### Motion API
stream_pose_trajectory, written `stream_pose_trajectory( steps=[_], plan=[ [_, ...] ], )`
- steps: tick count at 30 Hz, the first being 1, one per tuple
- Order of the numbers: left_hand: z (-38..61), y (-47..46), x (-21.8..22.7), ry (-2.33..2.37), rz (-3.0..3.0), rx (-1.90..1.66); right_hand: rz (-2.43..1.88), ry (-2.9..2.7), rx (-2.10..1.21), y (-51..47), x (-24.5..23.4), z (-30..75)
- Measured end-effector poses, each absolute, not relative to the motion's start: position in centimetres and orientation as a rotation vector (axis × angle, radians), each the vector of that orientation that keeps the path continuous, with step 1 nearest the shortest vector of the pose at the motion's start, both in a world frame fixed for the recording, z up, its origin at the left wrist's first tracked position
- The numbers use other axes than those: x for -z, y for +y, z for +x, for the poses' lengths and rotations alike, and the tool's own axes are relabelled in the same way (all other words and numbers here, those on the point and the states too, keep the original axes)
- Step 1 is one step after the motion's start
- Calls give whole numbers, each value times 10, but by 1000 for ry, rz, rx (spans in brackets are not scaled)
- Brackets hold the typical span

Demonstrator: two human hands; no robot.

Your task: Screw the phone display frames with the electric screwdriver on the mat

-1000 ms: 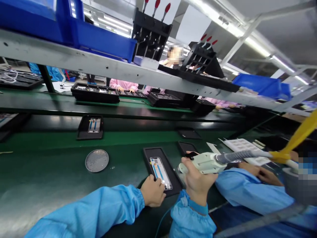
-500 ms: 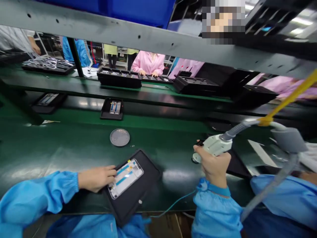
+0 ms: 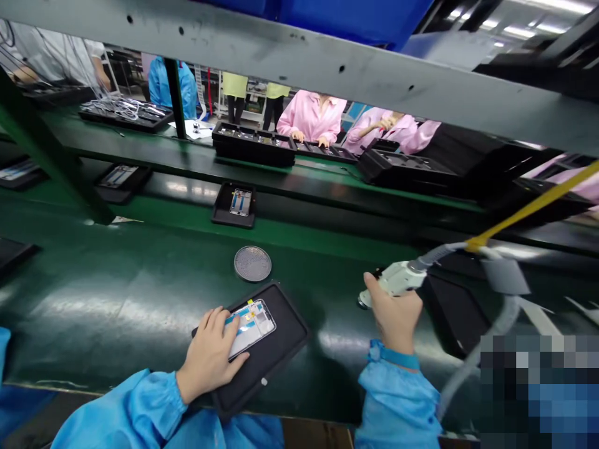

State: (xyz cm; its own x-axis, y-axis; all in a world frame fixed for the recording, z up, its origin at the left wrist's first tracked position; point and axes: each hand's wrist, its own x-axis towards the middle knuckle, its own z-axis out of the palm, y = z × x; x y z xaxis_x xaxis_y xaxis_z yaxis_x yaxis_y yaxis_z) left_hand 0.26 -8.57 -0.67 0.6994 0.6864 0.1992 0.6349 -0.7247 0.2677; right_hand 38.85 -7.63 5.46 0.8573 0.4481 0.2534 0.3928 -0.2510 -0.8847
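A phone frame (image 3: 255,327) with blue strips and a yellow tab lies in a black tray (image 3: 287,327), tilted at the table's front edge. My left hand (image 3: 210,352) lies over the frame's lower end, fingers stretched and thumb apart near its right edge. The covered end of the frame is hidden. In my right hand (image 3: 397,321) is a pale air gun (image 3: 397,279), my fingers wrapped round its handle. Its round nozzle points down left above the green table, apart from the tray. A grey hose (image 3: 508,318) runs from the gun, hung on a yellow strap (image 3: 538,204).
A round grey dish (image 3: 253,264) sits behind the tray. Farther back, another black tray (image 3: 219,215) holds a phone frame. On the right lies a dark tray (image 3: 456,312). A metal shelf beam (image 3: 262,56) crosses overhead. People in pink work across the table.
My left hand has moved from the frame's left edge to over its lower end. My right hand still holds the air gun, slightly lower in view. The view has shifted left.
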Motion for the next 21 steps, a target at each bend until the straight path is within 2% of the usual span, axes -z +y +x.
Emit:
stream_pose_trajectory(
  steps=[8, 16, 21],
  plan=[
    [-62, -11, -13, 511, 2722, -382, -2021, -733, -35, -44, -54, 351],
    [-59, -37, -22, 692, 2659, -224, -2031, -656, 103, -54, -49, 315],
    [-58, -56, -25, 809, 2722, -88, -1860, -680, 232, -84, -34, 283]
  ],
)
